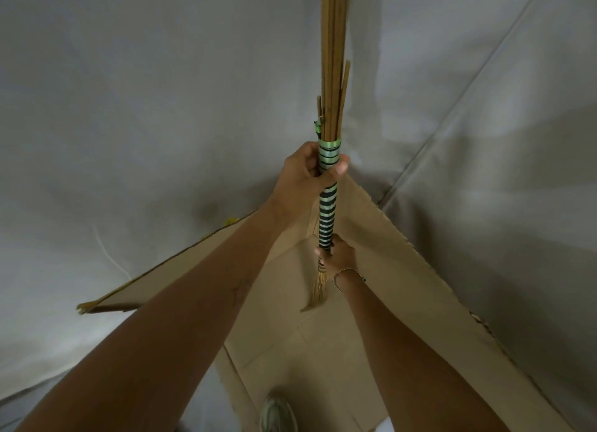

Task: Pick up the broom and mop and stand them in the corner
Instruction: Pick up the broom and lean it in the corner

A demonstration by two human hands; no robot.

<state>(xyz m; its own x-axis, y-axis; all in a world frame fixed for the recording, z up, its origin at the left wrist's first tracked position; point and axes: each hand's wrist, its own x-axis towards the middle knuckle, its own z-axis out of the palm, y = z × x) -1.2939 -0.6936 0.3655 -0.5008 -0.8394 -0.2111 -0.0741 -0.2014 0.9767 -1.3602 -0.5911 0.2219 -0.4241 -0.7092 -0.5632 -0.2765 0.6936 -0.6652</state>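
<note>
You stand facing a corner hung with grey cloth [135, 115], which covers both walls and shows a seam running diagonally on the right. Brown cardboard [323, 334] lines the floor and rises up both walls where they meet in the corner. Your left hand [310, 176] is wrapped tightly round the broom [329, 160] at the top of its green-and-black banded binding, thumb across the front. Your right hand [339, 254], with a bracelet [347, 275] at the wrist, is closed round the lower end of that binding. The broom stands upright right in the corner, its bare sticks running up out of the top of the frame, so that end is cut off. A tuft of straw hangs below your right hand. One shoe [277, 415] shows near the bottom edge.
</note>
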